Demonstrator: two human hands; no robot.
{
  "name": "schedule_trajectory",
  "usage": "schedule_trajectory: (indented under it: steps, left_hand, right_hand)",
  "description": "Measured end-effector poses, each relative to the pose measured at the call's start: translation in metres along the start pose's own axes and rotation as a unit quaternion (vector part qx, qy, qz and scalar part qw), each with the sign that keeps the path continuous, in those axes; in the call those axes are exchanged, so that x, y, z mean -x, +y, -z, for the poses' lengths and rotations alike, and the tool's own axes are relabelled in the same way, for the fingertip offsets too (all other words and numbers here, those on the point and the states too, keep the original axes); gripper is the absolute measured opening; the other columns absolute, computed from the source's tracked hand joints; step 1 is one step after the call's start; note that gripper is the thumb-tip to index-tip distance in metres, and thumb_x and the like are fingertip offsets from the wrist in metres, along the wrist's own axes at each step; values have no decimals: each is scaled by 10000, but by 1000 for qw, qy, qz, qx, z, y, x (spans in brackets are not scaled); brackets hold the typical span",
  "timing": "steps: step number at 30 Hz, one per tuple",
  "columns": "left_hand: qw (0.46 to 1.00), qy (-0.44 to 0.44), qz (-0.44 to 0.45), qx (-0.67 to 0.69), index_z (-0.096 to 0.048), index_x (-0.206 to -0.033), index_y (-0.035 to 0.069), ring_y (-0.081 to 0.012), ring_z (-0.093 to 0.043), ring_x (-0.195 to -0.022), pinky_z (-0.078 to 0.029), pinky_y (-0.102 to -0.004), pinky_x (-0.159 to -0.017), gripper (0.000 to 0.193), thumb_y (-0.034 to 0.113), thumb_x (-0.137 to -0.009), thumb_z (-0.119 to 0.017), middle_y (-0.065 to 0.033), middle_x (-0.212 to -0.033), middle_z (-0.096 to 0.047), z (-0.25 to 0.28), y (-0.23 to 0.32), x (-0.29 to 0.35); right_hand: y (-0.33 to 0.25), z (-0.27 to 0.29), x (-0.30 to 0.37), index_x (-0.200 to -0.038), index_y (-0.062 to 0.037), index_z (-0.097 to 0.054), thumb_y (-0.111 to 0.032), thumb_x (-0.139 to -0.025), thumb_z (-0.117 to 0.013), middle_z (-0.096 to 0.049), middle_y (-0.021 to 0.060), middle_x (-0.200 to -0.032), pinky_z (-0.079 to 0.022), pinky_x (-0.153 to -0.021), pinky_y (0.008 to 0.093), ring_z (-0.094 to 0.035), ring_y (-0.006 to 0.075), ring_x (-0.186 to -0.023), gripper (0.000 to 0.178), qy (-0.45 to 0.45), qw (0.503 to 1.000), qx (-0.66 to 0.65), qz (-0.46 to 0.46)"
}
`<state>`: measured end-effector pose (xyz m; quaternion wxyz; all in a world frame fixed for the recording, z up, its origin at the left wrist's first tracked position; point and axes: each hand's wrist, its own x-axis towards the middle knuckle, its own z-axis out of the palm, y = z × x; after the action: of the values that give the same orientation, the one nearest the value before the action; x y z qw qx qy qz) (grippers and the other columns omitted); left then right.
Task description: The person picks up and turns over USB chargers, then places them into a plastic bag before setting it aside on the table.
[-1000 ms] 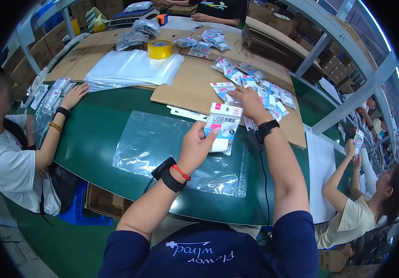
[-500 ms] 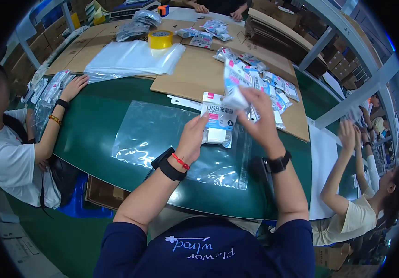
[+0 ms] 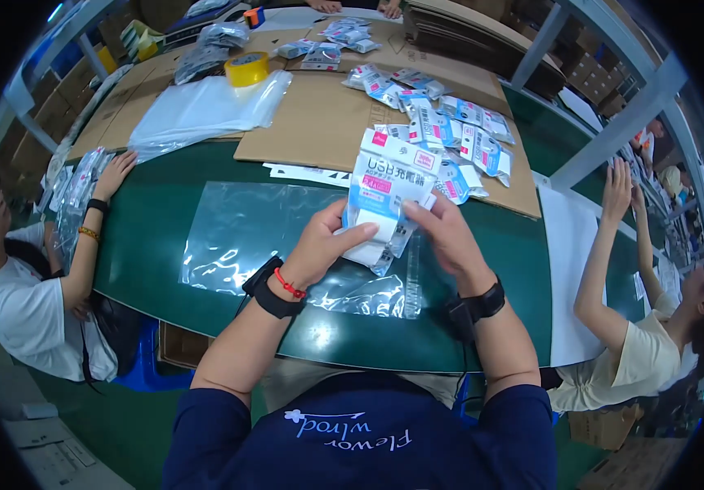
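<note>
Both my hands hold a small stack of packaged chargers (image 3: pixel 390 181) over the table, with blue-and-white cards and clear pouches showing. My left hand (image 3: pixel 317 245) grips the stack's lower left side, thumb across its front. On the right edge, my right hand (image 3: pixel 451 237) pinches it between thumb and fingers. How many packets are stacked I cannot tell. Beneath my hands a large clear plastic bag (image 3: pixel 233 241) lies flat on the green table (image 3: pixel 143 233). Just beyond the stack, a loose pile of the same charger packets (image 3: pixel 482 151) rests on cardboard (image 3: pixel 295 135).
Clear bags (image 3: pixel 196 114) and a yellow tape roll (image 3: pixel 247 70) lie at the far left. More packets (image 3: pixel 321 55) sit at the back. A person's arm (image 3: pixel 90 233) rests at the left; another person (image 3: pixel 638 351) works at the right, near a metal post (image 3: pixel 613 131).
My right hand has brought a packet down from the pile against the one in my left hand. Both hands now grip the packets together.
</note>
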<state>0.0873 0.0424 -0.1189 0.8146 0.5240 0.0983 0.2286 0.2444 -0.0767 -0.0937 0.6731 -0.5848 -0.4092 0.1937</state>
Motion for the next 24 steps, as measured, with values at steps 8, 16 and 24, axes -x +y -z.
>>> schedule_trajectory:
  steps: [8,16,24]
  left_hand:
    - [996,76,-30,-43,-439,-1342,23,-197,-581,-1117,-491,-329,-929,471,148,-921,-610,-138,-1260,-557,7,9,-9]
    - [950,18,111,292,-347,-1412,48,-250,-572,-1142,-488,-380,-955,511,45,-922,-491,-152,-1263,-548,14,26,5]
    - [974,79,-21,210,-294,-1442,62,-252,-575,-1142,-493,-376,-952,592,-27,-888,-482,-154,-1267,-543,12,18,-1]
  right_hand:
    - [-16,4,1,-1200,-45,-617,1,-855,-561,-649,114,-1158,-345,-1062,433,-594,253,-1110,352,-117,963,195,146]
    - [-37,-14,10,-1241,-104,-576,99,-699,-540,-562,128,-1289,-250,-1126,531,-472,276,-1284,579,-268,833,338,346]
    - [24,85,-40,-1312,-73,-507,128,-693,-517,-467,181,-1370,-377,-1052,432,-447,392,-1242,651,-40,805,572,154]
